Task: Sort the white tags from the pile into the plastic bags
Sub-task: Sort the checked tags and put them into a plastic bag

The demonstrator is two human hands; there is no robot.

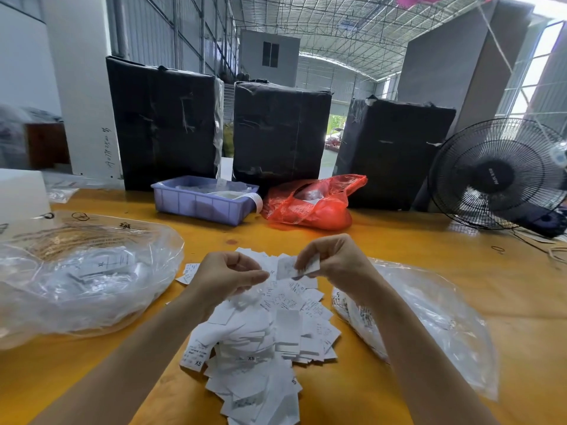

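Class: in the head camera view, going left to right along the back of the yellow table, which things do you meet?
Lilac plastic tray → crumpled red plastic bag → black electric fan.

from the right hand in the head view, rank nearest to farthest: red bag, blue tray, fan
From the right hand:
1. red bag, just beyond it, mid-table.
2. blue tray, farther back and leftward.
3. fan, far right edge.
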